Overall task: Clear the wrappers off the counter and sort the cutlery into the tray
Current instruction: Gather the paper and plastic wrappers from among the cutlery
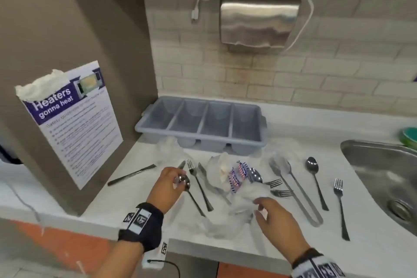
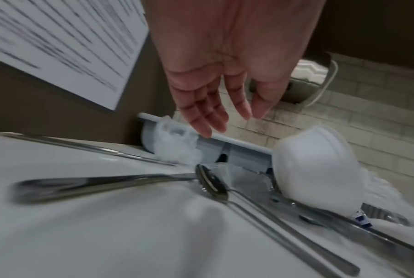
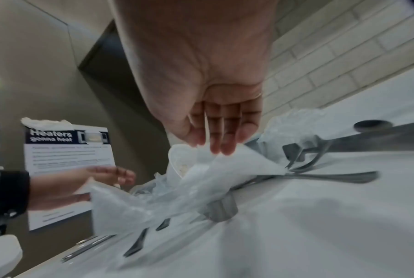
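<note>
Cluttering white counter (image 1: 282,246): cutlery, wrappers (image 1: 228,216).

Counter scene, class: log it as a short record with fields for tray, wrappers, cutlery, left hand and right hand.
tray: grey, four compartments, all empty
wrappers: clear plastic, crumpled among the cutlery
cutlery: spoons, forks, knives and tongs, loose on the counter
left hand: open, above a spoon, holding nothing
right hand: open, fingertips at the plastic
</note>
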A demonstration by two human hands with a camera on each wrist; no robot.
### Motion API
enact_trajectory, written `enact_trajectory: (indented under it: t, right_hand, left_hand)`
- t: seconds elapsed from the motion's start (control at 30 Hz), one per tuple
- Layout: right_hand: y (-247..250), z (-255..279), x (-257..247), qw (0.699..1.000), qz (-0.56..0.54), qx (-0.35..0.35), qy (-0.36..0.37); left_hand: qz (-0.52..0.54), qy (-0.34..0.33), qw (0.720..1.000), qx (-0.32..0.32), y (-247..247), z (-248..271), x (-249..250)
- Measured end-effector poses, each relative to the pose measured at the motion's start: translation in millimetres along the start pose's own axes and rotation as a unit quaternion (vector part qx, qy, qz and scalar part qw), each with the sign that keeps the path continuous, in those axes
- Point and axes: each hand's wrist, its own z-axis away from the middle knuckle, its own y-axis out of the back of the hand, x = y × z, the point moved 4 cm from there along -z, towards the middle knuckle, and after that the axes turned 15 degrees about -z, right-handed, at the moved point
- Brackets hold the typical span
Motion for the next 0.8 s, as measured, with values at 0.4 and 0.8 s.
enact_trajectory:
  t: [0.4, 0.8]
  right_hand:
    - [-52, -72, 32, 0.970, 0.036, -0.116, -0.212]
    - [5, -84, 44, 0.969, -0.107, -0.030, -0.221]
  left_hand:
    - [-0.340, -0.361, 0.842, -0.210, -54, -70, 92]
    - [-0.558, -0.421, 0.655, -0.287, -82, -116, 133]
